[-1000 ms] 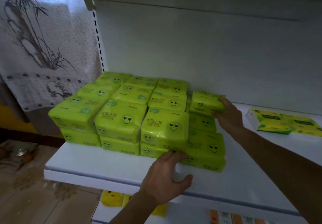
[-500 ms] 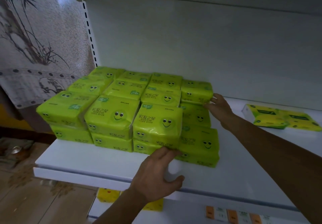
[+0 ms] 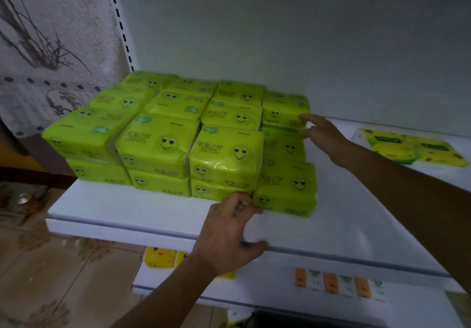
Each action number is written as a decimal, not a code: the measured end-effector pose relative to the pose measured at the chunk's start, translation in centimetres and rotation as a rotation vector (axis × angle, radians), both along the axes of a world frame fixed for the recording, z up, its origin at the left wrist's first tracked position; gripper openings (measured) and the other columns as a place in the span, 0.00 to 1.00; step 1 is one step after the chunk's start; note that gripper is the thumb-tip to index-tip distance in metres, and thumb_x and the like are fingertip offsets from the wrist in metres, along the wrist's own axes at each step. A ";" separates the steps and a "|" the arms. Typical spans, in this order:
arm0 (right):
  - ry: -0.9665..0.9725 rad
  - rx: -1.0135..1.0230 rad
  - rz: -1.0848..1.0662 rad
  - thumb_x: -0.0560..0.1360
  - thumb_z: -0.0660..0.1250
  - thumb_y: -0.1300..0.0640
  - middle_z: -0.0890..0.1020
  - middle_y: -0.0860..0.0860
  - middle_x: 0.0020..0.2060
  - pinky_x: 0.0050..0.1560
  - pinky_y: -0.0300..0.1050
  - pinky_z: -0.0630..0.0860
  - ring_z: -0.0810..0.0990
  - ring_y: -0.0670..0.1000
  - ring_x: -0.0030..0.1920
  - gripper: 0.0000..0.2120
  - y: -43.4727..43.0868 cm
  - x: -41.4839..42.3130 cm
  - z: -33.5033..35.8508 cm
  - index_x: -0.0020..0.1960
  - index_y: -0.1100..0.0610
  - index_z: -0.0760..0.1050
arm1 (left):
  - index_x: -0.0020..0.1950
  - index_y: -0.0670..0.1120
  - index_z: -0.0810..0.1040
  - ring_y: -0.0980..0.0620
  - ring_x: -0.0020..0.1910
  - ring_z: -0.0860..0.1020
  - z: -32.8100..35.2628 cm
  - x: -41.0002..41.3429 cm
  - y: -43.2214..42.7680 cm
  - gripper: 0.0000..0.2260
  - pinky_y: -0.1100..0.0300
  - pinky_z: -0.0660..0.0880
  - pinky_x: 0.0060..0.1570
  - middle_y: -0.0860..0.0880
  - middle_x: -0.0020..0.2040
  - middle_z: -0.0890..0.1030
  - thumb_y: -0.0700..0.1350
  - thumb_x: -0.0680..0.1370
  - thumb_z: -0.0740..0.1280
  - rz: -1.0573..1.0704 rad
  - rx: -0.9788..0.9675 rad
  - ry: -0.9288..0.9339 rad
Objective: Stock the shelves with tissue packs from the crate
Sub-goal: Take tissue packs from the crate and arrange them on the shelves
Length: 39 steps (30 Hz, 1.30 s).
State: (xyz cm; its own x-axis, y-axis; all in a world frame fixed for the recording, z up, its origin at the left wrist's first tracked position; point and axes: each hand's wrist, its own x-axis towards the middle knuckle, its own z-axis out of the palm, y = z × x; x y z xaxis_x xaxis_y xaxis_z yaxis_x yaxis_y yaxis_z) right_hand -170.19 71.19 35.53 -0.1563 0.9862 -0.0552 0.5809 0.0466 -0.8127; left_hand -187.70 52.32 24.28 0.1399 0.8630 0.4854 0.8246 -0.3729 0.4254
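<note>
Squaring up the stack looks like the step in hand, not placing a new pack. The lime-green plastic-wrapped tissue packs with smiley faces (image 3: 163,144) sit on the white metal shelf (image 3: 142,213), two high in three columns. A fourth column on the right is only two high at the back.

The left hand (image 3: 229,233) is down at the front. Its fingers (image 3: 242,200) are bunched together and bent, with the tips against the seam where the bottom pack meets the single front-right pack (image 3: 288,190). The thumb is splayed out on the shelf lip. I can't tell if it's hooked any wrapper, but to me it reads as a push. The right hand (image 3: 323,136) is loosely spread and nothing is gripped. Its index finger is straight, touching the right end of the top back-right pack (image 3: 285,109).

My guess is the next move is to let go and fetch more packs for the two low spots in that right column. They're soft and slippery-looking, so they'd want setting down flat and snug against their neighbours. The crate isn't in view.

Some flat yellow-green packs (image 3: 413,146) lie well off to the right on the same shelf. Yellow packs (image 3: 159,257) and price tags (image 3: 339,283) show on the shelf below.
</note>
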 end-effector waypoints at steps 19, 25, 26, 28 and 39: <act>0.313 -0.144 -0.289 0.74 0.65 0.67 0.78 0.47 0.31 0.36 0.36 0.72 0.76 0.43 0.32 0.12 -32.4 18.9 -21.8 0.39 0.51 0.75 | 0.53 0.53 0.72 0.53 0.46 0.76 -19.1 19.5 -21.0 0.13 0.65 0.71 0.43 0.54 0.55 0.72 0.44 0.70 0.60 -0.243 -0.570 -0.238; -0.050 -0.503 -0.424 0.76 0.65 0.62 0.78 0.52 0.43 0.45 0.43 0.71 0.77 0.52 0.45 0.04 -38.4 29.2 -35.9 0.51 0.57 0.74 | 0.50 0.53 0.73 0.56 0.47 0.74 -27.6 22.5 -24.1 0.10 0.69 0.67 0.44 0.53 0.50 0.74 0.47 0.71 0.58 -0.146 -0.732 -0.259; -0.113 -0.560 -0.390 0.77 0.64 0.60 0.77 0.52 0.42 0.42 0.42 0.70 0.76 0.51 0.42 0.05 -38.5 30.3 -37.8 0.52 0.58 0.74 | 0.50 0.53 0.73 0.56 0.46 0.74 -29.0 22.9 -24.3 0.10 0.69 0.67 0.44 0.54 0.50 0.74 0.47 0.71 0.58 -0.134 -0.749 -0.261; -0.254 -0.614 -0.291 0.78 0.62 0.59 0.74 0.53 0.35 0.35 0.42 0.66 0.74 0.51 0.37 0.08 -38.3 32.0 -41.5 0.50 0.64 0.75 | 0.50 0.54 0.72 0.57 0.46 0.74 -31.6 23.9 -25.0 0.10 0.69 0.67 0.44 0.55 0.50 0.72 0.49 0.70 0.57 -0.112 -0.793 -0.267; -0.928 -0.589 0.492 0.75 0.65 0.59 0.48 0.59 0.76 0.68 0.54 0.64 0.57 0.61 0.73 0.38 -36.9 35.5 -55.7 0.77 0.55 0.44 | 0.52 0.42 0.76 0.54 0.48 0.73 -38.9 24.1 -27.4 0.17 0.68 0.67 0.47 0.46 0.51 0.74 0.50 0.71 0.56 -0.005 -0.884 -0.217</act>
State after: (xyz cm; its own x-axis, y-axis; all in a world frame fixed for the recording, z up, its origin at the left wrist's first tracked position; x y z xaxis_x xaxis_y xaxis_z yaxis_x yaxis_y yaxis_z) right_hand -134.65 34.30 -20.13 -0.1708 0.6175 -0.7678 0.9796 0.1899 -0.0652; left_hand -163.55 24.97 -14.58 0.1270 0.9330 -0.3367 0.6921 0.1599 0.7039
